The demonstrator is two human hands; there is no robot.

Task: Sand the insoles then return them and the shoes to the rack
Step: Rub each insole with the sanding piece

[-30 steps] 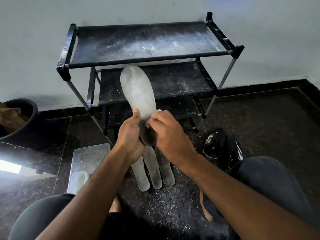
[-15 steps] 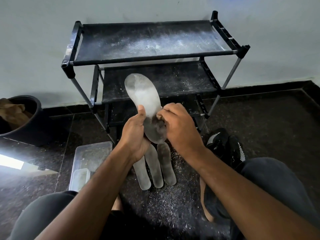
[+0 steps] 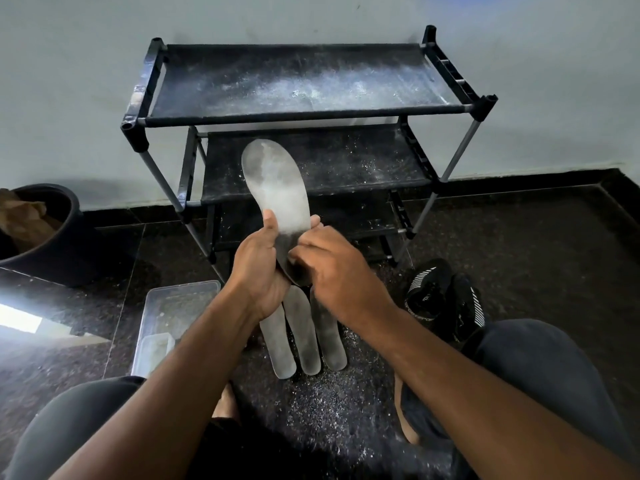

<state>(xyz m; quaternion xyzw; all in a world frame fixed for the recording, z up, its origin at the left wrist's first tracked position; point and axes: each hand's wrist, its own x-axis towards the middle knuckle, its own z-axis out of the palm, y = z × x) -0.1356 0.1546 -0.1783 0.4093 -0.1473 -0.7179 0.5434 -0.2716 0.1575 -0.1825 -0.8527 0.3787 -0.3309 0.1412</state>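
Observation:
A grey, dust-whitened insole stands upright in front of the black shoe rack. My left hand grips its lower half, thumb along the left edge. My right hand has curled fingers pressed on the insole's dark heel part; whatever it holds there is hidden. Three more grey insoles lie side by side on the floor under my hands. A pair of black shoes with white stripes sits on the floor to the right, by my knee.
A clear plastic box lies on the dark floor at the left. A black pot stands far left by the wall. Sanding dust covers the rack shelves and the floor between my knees.
My right hand has rubbed back and forth along the insole's heel part while my left hand kept hold. The view has shifted slightly.

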